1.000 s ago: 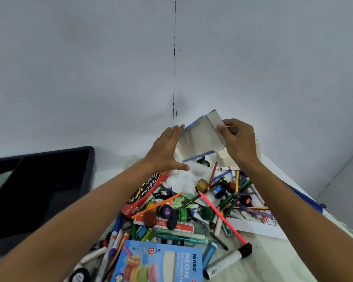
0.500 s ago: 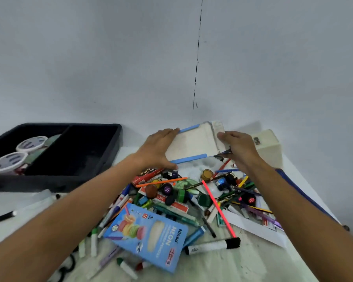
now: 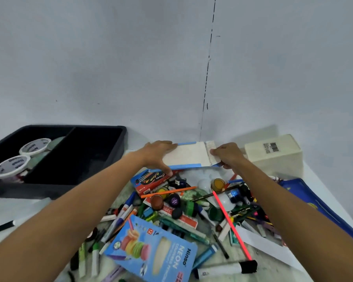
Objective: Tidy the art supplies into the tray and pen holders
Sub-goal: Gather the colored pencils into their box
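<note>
Overhead, a pale grey wall [image 3: 110, 58] with a dashed black vertical seam [image 3: 207, 78] is seen behind a white tabletop [image 3: 14, 212]. At the far left of the tabletop a black plastic two-compartment tray [image 3: 102, 159] is set against the wall; two white-lidded round tubs [image 3: 18, 157] are held in its left compartment, while nothing can be made out in the dark right compartment. At the far right a cream rectangular box with a barcode label [image 3: 273, 155] is placed beside the wall, and a dark blue flat pouch [image 3: 314, 200] is laid along the right edge.

Between tray and box, a flat white packet edged in blue tape [image 3: 189, 154] is held over the far end of a heap of art supplies. Its left end is gripped by the left hand [image 3: 157, 153], fingers laid over the top and thumb curled beneath; its right end is pinched by the right hand [image 3: 228, 155], fingers curled round it.

In the heap, a blue box of neon coloured pencils [image 3: 153, 249] is seen nearest, a red pencil box [image 3: 151, 180] just under the packet, and a long pink pencil [image 3: 230, 224] slanted across small paint pots, markers and pens. A white marker with a black cap [image 3: 226, 270] lies near the front edge, and a black-capped pen [image 3: 4, 225] lies apart at the left.
</note>
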`<state>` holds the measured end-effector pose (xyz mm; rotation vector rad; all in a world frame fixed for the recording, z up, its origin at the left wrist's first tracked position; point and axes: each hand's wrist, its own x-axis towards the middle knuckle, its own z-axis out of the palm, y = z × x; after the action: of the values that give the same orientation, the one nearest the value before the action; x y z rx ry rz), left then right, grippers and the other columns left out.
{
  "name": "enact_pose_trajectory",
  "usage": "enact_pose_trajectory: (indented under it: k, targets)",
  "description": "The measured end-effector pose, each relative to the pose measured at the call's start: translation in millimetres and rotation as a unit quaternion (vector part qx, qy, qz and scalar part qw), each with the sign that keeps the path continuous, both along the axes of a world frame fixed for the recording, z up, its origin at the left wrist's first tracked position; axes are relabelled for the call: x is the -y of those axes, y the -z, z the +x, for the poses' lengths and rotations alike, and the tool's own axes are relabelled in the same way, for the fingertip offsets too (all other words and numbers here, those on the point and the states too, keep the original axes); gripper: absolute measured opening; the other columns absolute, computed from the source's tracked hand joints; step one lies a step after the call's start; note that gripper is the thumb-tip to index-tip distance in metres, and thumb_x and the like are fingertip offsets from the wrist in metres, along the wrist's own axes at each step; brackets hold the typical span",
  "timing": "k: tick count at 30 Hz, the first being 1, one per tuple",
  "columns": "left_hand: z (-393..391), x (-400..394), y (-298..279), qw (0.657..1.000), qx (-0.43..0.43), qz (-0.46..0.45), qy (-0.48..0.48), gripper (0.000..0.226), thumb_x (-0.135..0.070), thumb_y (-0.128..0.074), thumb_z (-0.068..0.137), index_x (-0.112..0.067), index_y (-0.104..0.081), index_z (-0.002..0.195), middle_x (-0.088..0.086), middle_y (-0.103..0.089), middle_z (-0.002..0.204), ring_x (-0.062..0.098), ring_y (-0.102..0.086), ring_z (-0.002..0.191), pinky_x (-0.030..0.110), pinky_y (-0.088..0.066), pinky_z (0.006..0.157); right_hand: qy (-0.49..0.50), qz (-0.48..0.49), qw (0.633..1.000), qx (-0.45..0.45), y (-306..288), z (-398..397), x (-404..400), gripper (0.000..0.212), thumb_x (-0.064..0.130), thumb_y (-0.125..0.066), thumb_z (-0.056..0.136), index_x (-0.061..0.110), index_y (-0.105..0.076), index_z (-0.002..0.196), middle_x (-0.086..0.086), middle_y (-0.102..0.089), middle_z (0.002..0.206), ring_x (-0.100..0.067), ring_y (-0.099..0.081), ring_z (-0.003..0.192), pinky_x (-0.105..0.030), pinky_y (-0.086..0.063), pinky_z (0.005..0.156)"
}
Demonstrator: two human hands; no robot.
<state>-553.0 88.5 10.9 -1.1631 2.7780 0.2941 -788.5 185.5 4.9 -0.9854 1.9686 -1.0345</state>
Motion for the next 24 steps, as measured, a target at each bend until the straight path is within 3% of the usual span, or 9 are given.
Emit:
enact_pose_trajectory:
  k: [5,8,9,11,13,17,21,24]
  targets:
    - [-5.1,19.7,16.0,0.999,0.005,0.038,0.004,0.108,-0.051,-0.079,0.070,-0.025,-0.015,0.153,0.001,-0.011,0.161,0.022,-0.016,0.146,0.049,-0.017,0.117,0.002,0.024,0.999,-0.028,9.3,-0.8,14.9,0.018,0.013,-0.063,0.091,-0.004,-0.064,0.092,-0.017,-0.064,0.086,-0.018,-0.057,0.057,-0.012,-0.033,0.031]
    - [-0.7,23.9,22.0,0.998,-0.026,0.062,0.008,0.107,-0.049,-0.081,0.069,-0.027,-0.019,0.152,0.001,-0.013,0.161,0.022,-0.016,0.146,0.043,-0.017,0.118,-0.022,0.045,0.996,-0.074,12.2,-1.4,18.6,0.029,0.024,-0.061,0.092,-0.004,-0.065,0.096,-0.017,-0.067,0.088,-0.020,-0.062,0.059,-0.016,-0.038,0.035]
    - [1.3,24.1,23.2,0.997,-0.037,0.069,0.010,0.106,-0.048,-0.082,0.068,-0.027,-0.020,0.152,0.001,-0.013,0.161,0.021,-0.016,0.146,0.041,-0.017,0.118,-0.031,0.050,0.993,-0.101,11.9,-1.9,18.5,0.033,0.031,-0.060,0.092,-0.001,-0.065,0.099,-0.015,-0.068,0.090,-0.021,-0.065,0.062,-0.020,-0.043,0.041]
    - [5.2,23.1,24.5,0.995,-0.059,0.076,0.012,0.105,-0.047,-0.083,0.068,-0.027,-0.023,0.151,0.000,-0.015,0.160,0.020,-0.017,0.145,0.038,-0.017,0.118,-0.041,0.048,0.983,-0.175,11.0,-3.9,17.0,0.044,0.044,-0.058,0.091,0.006,-0.061,0.112,-0.009,-0.067,0.106,-0.026,-0.069,0.081,-0.032,-0.054,0.067]
    - [8.4,21.3,24.4,0.994,-0.076,0.081,0.013,0.102,-0.048,-0.082,0.068,-0.027,-0.027,0.151,-0.001,-0.018,0.160,0.019,-0.018,0.145,0.035,-0.017,0.116,-0.038,0.042,0.972,-0.230,9.2,-4.3,12.8,0.055,0.052,-0.057,0.089,0.014,-0.053,0.129,-0.006,-0.056,0.130,-0.029,-0.062,0.107,-0.039,-0.049,0.090]
    - [12.4,14.4,25.6,0.991,-0.095,0.090,0.014,0.083,-0.049,-0.078,0.073,-0.026,-0.041,0.144,-0.001,-0.031,0.154,0.018,-0.027,0.141,0.033,-0.022,0.113,-0.062,0.043,0.958,-0.277,7.2,-0.4,2.8,0.055,0.049,-0.058,0.089,0.020,-0.047,0.134,-0.007,-0.053,0.137,-0.028,-0.053,0.119,-0.035,-0.039,0.082]
    - [14.5,0.8,29.9,0.987,-0.116,0.107,0.019,0.066,-0.048,-0.075,0.077,-0.025,-0.054,0.135,-0.002,-0.044,0.147,0.017,-0.038,0.135,0.038,-0.030,0.113,-0.086,0.061,0.954,-0.281,3.5,6.3,-7.3,0.045,0.043,-0.058,0.089,0.022,-0.053,0.129,-0.006,-0.056,0.133,-0.027,-0.055,0.115,-0.035,-0.043,0.085]
    - [13.8,-10.0,32.1,0.984,-0.141,0.102,0.026,0.057,-0.046,-0.072,0.081,-0.026,-0.057,0.132,-0.004,-0.046,0.145,0.015,-0.040,0.133,0.034,-0.031,0.111,-0.082,0.054,0.952,-0.290,1.7,10.1,-13.7,0.043,0.042,-0.057,0.090,0.022,-0.054,0.128,-0.006,-0.058,0.131,-0.028,-0.055,0.115,-0.037,-0.044,0.088]
